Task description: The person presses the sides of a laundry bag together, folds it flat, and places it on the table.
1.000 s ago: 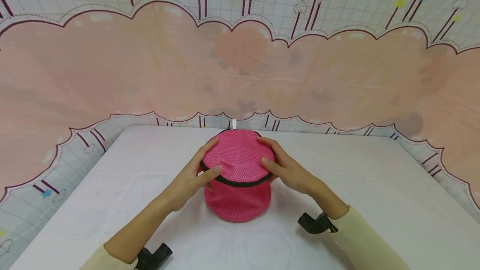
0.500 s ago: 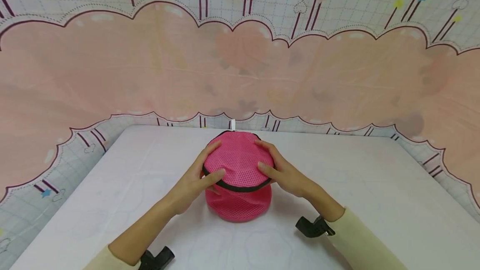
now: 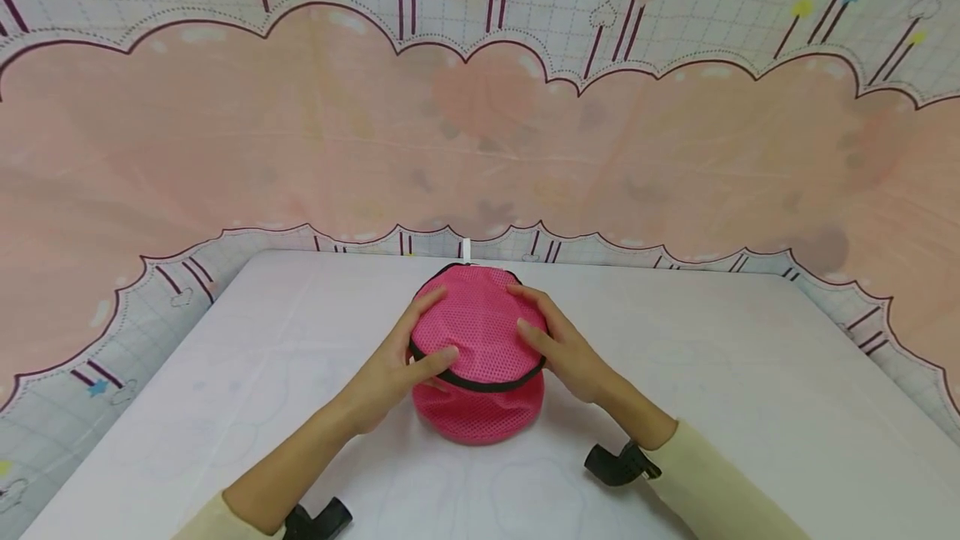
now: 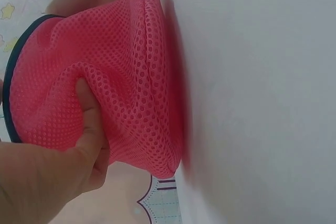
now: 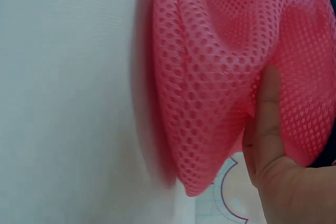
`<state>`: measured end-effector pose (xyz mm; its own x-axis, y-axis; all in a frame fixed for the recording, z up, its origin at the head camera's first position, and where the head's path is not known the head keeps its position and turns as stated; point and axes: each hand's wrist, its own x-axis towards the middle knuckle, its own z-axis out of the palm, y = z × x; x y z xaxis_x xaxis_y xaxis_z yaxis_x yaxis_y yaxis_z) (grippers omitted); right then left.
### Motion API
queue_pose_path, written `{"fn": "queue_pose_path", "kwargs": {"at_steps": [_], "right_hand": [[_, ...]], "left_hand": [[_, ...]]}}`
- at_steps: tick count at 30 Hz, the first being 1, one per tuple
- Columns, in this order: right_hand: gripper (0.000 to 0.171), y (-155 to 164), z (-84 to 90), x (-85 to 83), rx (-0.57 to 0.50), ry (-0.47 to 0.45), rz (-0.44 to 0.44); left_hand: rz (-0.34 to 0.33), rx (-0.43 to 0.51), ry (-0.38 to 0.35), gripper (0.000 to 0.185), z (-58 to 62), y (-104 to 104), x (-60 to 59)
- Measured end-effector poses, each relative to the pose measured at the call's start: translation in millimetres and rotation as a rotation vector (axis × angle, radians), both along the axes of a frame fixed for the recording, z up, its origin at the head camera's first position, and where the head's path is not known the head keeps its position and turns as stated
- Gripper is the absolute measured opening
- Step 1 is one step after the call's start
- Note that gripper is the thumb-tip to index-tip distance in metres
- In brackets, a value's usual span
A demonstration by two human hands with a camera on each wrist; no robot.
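Observation:
A round pink mesh bag with a black zip band stands on the white table. My left hand grips its left side, fingers over the top and thumb pressed into the front. My right hand grips the right side the same way. The left wrist view shows the left hand's thumb denting the pink mesh bag. Seen from the right wrist, the right hand's thumb pushes a fold into the pink mesh bag. The bag's contents are hidden.
A pink and white patterned cloth hangs as a backdrop behind and around the table. A small white tag sticks up behind the bag. Black wrist camera mounts sit under both forearms.
Both hands have squeezed inward a little, and the bag now looks narrower and more dented. The forearms have slid slightly toward the middle.

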<state>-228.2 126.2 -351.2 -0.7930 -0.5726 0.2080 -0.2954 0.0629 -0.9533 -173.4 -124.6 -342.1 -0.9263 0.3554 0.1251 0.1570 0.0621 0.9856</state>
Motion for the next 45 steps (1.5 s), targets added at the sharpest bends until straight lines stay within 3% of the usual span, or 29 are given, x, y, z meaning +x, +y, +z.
{"fn": "queue_pose_path", "kwargs": {"at_steps": [9, 22, 36, 45], "right_hand": [[0.054, -4, -4.2, 0.7, -0.078, -0.045, -0.006], [0.055, -7, -11.2, 2.5, -0.099, -0.036, -0.008], [0.054, -10, -15.8, 3.2, -0.116, 0.025, -0.039], [0.054, -9, -14.5, 2.1, -0.103, 0.032, -0.040]], "left_hand": [[0.004, -0.022, 0.019, 0.073, -4.6, 0, -0.2], [-0.034, 0.115, -0.054, 0.076, -7.2, 1, 0.2], [-0.039, 0.121, -0.065, 0.076, -11.4, 1, -2.3], [-0.077, 0.197, -0.111, 0.074, -8.8, 0, -4.2]]}}
